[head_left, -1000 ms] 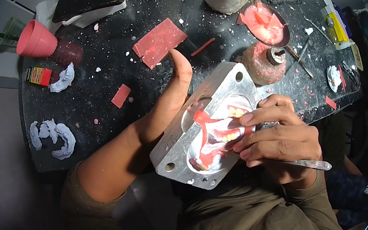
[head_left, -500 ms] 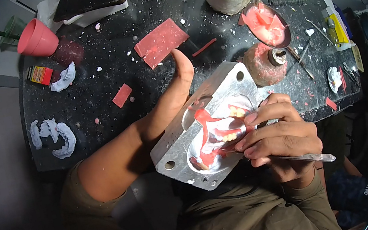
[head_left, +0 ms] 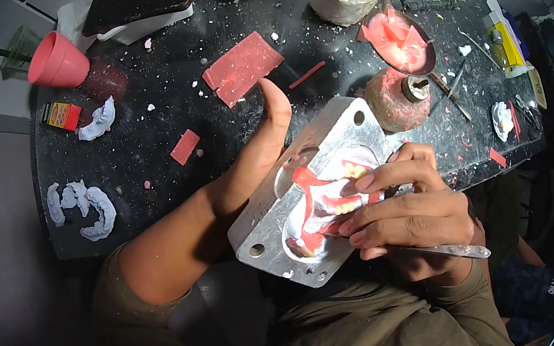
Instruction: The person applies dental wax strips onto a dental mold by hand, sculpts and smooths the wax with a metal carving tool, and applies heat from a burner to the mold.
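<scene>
My left hand (head_left: 273, 118) supports a metal flask half (head_left: 270, 237) from behind; its thumb shows past the upper left side, and the other fingers are hidden behind the metal. The flask is tilted toward me. Inside its round cavity lies white plaster with red wax (head_left: 308, 204) and yellowish teeth (head_left: 344, 206). My right hand (head_left: 413, 212) is closed around a slim metal tool (head_left: 457, 250), whose flat end sticks out to the lower right. The fingertips of that hand rest over the right part of the cavity and hide the tool's working end.
A pan of pink wax (head_left: 402, 40) sits by a wax-spattered burner (head_left: 394, 104) beyond the flask. Pink wax sheets (head_left: 244, 68), white plaster pieces (head_left: 101, 215) and a pink cup (head_left: 57, 61) lie or stand on the black table (head_left: 137, 135). Another person's sleeve (head_left: 535, 290) shows at right.
My right hand has shifted slightly left and down over the cavity, and the tool's outer end has moved left with it. The left hand and flask have barely moved.
</scene>
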`<action>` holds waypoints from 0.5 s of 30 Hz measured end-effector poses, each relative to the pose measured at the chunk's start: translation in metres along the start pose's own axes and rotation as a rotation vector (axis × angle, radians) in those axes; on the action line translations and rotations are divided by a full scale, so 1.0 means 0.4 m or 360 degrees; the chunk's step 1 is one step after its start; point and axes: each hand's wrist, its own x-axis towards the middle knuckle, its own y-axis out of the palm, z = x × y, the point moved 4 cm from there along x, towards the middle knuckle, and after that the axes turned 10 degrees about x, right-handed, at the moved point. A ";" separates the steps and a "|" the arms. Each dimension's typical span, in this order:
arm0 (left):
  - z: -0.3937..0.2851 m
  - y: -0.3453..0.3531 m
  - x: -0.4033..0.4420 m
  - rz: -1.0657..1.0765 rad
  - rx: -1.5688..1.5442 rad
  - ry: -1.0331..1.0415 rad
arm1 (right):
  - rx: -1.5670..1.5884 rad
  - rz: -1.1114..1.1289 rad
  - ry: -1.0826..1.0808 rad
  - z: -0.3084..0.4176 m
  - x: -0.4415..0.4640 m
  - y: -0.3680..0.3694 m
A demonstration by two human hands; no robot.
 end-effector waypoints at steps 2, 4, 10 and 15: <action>0.000 -0.002 0.001 -0.0015 -0.0085 -0.0058 | -0.0004 0.0001 0.0008 0.000 0.002 0.000; -0.001 -0.002 0.001 -0.0023 -0.0185 -0.0119 | -0.0008 -0.0001 0.0014 -0.002 0.000 -0.001; -0.009 -0.003 0.005 -0.0100 -0.0557 -0.0343 | 0.0067 -0.0076 0.0011 -0.013 -0.007 -0.006; -0.024 0.004 0.006 -0.0177 -0.0939 -0.0573 | 0.0150 -0.0211 -0.0112 -0.019 -0.031 -0.034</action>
